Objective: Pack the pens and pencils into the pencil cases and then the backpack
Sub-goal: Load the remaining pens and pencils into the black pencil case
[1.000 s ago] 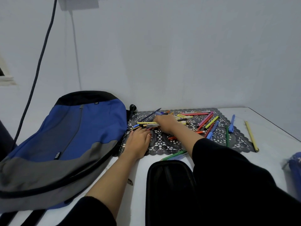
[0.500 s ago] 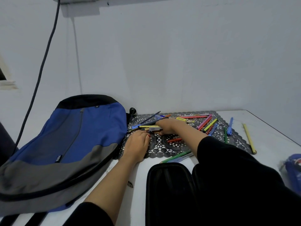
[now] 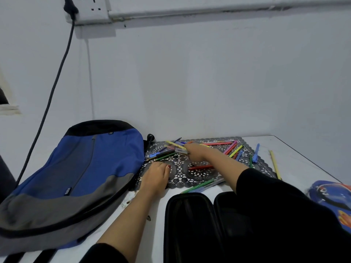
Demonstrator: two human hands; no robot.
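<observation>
Blue-grey backpack [image 3: 85, 164] flat at left; coloured pens [image 3: 230, 148] scattered behind open black pencil case [image 3: 190, 224]; printed blue case [image 3: 332, 198] right.

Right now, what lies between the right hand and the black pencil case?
In the head view, below the right hand: a red pen on the lace mat, then green pens at its near edge, before the black pencil case.
</observation>
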